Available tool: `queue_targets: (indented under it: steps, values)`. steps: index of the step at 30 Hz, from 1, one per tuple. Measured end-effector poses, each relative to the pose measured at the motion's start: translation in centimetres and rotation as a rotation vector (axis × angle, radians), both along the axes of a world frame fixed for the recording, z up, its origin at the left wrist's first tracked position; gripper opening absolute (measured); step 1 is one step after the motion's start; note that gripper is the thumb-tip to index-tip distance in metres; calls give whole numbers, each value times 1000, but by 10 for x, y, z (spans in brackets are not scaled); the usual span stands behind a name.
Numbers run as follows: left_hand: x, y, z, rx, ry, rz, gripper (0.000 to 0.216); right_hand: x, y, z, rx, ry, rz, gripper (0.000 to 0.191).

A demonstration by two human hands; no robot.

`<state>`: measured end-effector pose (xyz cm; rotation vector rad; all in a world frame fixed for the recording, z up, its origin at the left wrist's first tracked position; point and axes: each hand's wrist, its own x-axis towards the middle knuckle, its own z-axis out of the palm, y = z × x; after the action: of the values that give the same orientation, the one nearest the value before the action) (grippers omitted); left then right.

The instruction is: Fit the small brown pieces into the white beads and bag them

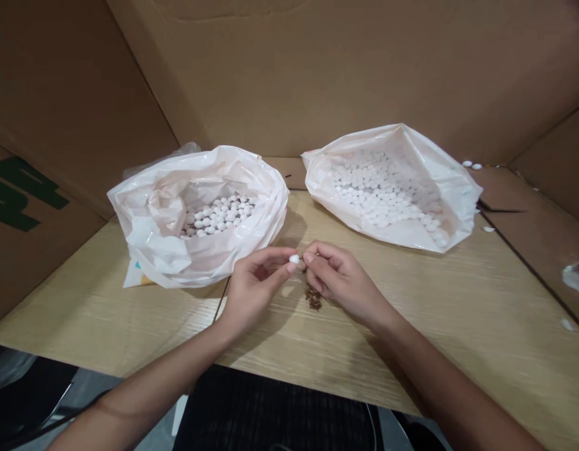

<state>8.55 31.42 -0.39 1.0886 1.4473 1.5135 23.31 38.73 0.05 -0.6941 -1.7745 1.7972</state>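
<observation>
My left hand [265, 272] pinches a small white foam-like ball [294, 259] between thumb and fingertips. Close beside it, my right hand [333, 269] is closed in a pinch, its fingertips nearly at the ball; a thin dark piece seems to show there, too small to name. Below the right fingers a little heap of reddish-brown bits [313, 299] lies on the table. Behind my left hand stands an open white plastic bag [265, 213] with many similar white balls [218, 216] inside. A second white bag [451, 188], lying open to the right, also holds many white balls [378, 194].
Cardboard walls [317, 75] enclose the back and sides of the wooden table [458, 313]. Two loose white balls [472, 165] lie at the back right, near a dark thin tool [500, 208]. Clear plastic [578, 275] sits at the right edge.
</observation>
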Motion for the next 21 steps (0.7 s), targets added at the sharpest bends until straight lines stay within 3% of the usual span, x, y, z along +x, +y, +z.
queue_targets:
  steps: [7,21]
  values:
    - [0,-1,-2,6,32,19,15,0,-1,-1,22,3,0,24]
    - [2,-4,0,102,150,18,11,-1,-1,-1,-76,9,53,23]
